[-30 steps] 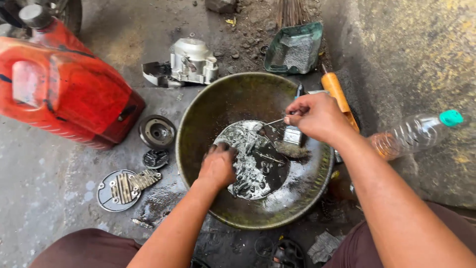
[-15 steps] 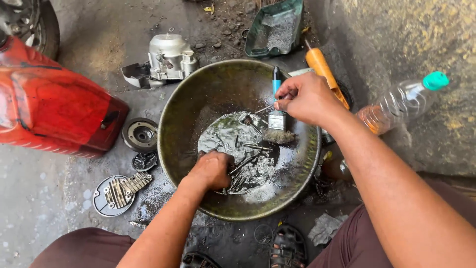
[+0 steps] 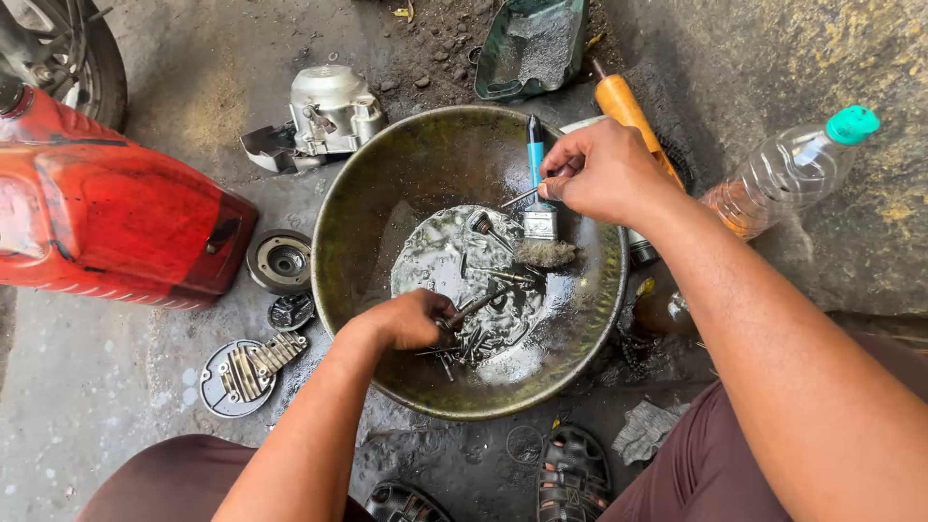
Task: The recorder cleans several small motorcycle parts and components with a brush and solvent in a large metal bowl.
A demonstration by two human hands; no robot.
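Bolts [image 3: 474, 333] lie heaped in the dark liquid at the bottom of a wide metal basin [image 3: 367, 203], near its front, their shafts pointing in mixed directions. The left hand [image 3: 406, 321] is curled over the heap's left edge, fingers closed around one long bolt whose shaft runs up and to the right, its long axis slanting from the fist toward the basin's middle. One more bolt [image 3: 483, 228], with a round head, lies apart from the heap in the liquid, head to the upper left.

The right hand [image 3: 604, 174] hovers over the basin's far right side, thumb and fingers pinched on a thin metal rod [image 3: 517, 198] that sticks out leftward and slightly down. Just under that hand a brush [image 3: 538, 208] with a blue handle rests in the basin, its long axis near vertical in the view, handle pointing away from the person, bristles toward the liquid.

Outside the basin: a red can [image 3: 116, 227] at left, an engine part [image 3: 329, 111] beyond the rim, a round hub [image 3: 280, 261] and a finned cover [image 3: 242, 372] on the wet floor at left, an orange handle [image 3: 623, 106] behind the right hand, and a plastic bottle [image 3: 788, 174] with a green cap lying at right, cap pointing up-right.
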